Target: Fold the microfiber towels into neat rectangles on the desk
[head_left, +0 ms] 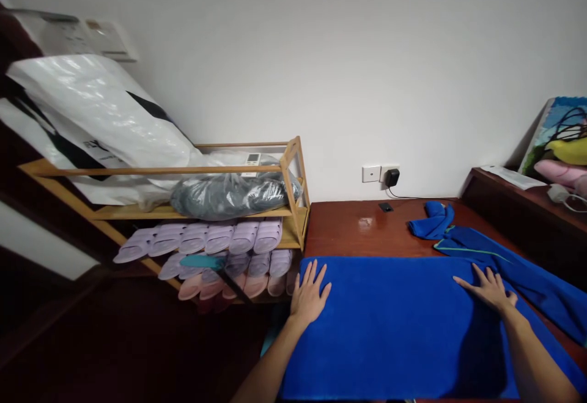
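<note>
We list the following, by size.

Worktop: red-brown wood, glossy, set against a white wall.

Wooden rack: tiered, to the left of the worktop.

Blue cloth: plain, spread flat across the near part of the worktop, a dark shadow over its right portion.

White plastic bag: bulky, black-marked, leaning on the rack's upper level.

Blue garment: rumpled, green piping, lying on the worktop beyond and to the right of the cloth.

Wrapped bundle: dark, in clear plastic, beside the bag.

Lilac slippers: a row on the tier below; we note more lilac and pink pairs beneath.

Left hand: open, palm down, fingers spread on the cloth near its far left corner.

Right hand: open, palm down, thumb extended, at the cloth near its far right corner.

Wall plate: white, above the worktop.

Black adapter: plugged in just beside that plate, cable trailing right.
</note>
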{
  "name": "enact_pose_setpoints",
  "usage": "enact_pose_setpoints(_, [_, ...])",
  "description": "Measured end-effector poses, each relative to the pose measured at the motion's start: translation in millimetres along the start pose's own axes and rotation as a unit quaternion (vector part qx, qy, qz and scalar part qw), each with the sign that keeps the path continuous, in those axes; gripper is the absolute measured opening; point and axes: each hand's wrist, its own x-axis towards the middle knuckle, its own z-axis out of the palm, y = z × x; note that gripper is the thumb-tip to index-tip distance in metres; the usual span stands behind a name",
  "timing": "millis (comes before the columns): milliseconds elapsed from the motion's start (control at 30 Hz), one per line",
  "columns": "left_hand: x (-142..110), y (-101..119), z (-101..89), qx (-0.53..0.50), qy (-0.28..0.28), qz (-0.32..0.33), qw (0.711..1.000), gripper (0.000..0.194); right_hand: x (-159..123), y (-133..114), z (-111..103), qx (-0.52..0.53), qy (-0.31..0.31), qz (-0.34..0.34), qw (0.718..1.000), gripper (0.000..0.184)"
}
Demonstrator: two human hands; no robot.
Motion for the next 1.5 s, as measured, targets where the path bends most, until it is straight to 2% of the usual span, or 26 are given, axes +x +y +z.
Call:
enact_pose_setpoints(167, [12,1,-1.2,-0.012,-0.015,-0.009,1.0,0.053,0,-10,-6,-0.016,0.021,-0.002,1.0,0.11])
enact_pose_setpoints(300, [15,1,-3.4,-0.031,-0.023,-0.014,0.999,0.052,-17,-26,-24,-0.046,0.096,-0.018,0.994,0.11])
enact_pose_setpoints(400, [12,3,-9.6,-0.024,-0.018,-0.019,0.999,0.052,-47,-40,-42,-0.03,0.182,-0.059,0.981,0.094])
enact_pose_setpoints(467, [13,12,-16.7,-0.022,0.006,-0.013,1.0,0.054,-81,-50,-50,0.002,0.227,-0.107,0.968,0.079])
enact_pose_setpoints(500, [17,20,-20.6,-0.033,0.017,0.0,0.999,0.054,-103,-54,-50,0.018,0.229,-0.147,0.962,0.072])
enact_pose_setpoints(533, [22,30,-24.3,-0.05,0.025,0.018,0.998,0.054,-127,-59,-48,0.035,0.206,-0.193,0.959,0.066])
enact_pose_setpoints(600, [41,57,-29.8,-0.095,0.021,0.061,0.993,0.046,-181,-69,-35,0.092,0.097,-0.254,0.958,0.051])
enact_pose_setpoints(633, [53,72,-31.2,-0.109,0.014,0.073,0.991,0.039,-207,-74,-24,0.141,0.042,-0.241,0.959,0.046])
enact_pose_setpoints(700, [82,104,-30.2,-0.135,-0.006,0.084,0.987,0.029,-254,-82,1,0.245,-0.064,-0.147,0.956,0.05])
enact_pose_setpoints(767, [108,133,-24.6,-0.157,-0.026,0.082,0.984,0.024,-287,-88,24,0.35,-0.184,-0.029,0.918,0.06])
enact_pose_setpoints(800, [119,145,-20.4,-0.166,-0.035,0.081,0.982,0.022,-298,-90,32,0.403,-0.239,0.025,0.883,0.062])
enact_pose_setpoints(833, [128,157,-15.8,-0.173,-0.044,0.079,0.981,0.021,-305,-92,38,0.451,-0.273,0.075,0.847,0.063])
enact_pose_setpoints(900, [139,174,-5.9,-0.184,-0.062,0.072,0.978,0.023,-312,-96,40,0.527,-0.29,0.137,0.787,0.062])
enact_pose_setpoints(933, [143,181,-1.1,-0.187,-0.071,0.067,0.977,0.025,-312,-99,38,0.551,-0.28,0.15,0.772,0.06])
enact_pose_setpoints(1000, [146,191,7.3,-0.194,-0.086,0.055,0.976,0.028,-312,-105,30,0.571,-0.253,0.155,0.766,0.057])
enact_pose_setpoints(1133, [151,202,16.4,-0.221,-0.121,0.033,0.967,0.033,-309,-114,18,0.575,-0.199,0.15,0.779,0.053])
enact_pose_setpoints(1233, [156,203,12.8,-0.266,-0.144,0.018,0.953,0.032,-311,-113,18,0.566,-0.151,0.141,0.799,0.053])
enact_pose_setpoints(1367, [163,191,-14.0,-0.366,-0.161,0.01,0.916,0.027,-313,-97,8,0.529,-0.06,0.112,0.839,0.051])
enact_pose_setpoints(1433, [163,177,-38.1,-0.428,-0.157,0.012,0.89,0.024,-309,-87,-9,0.522,-0.004,0.099,0.847,0.047])
enact_pose_setpoints(1500, [159,159,-68.2,-0.489,-0.142,0.017,0.861,0.022,-303,-78,-33,0.528,0.049,0.09,0.843,0.043])
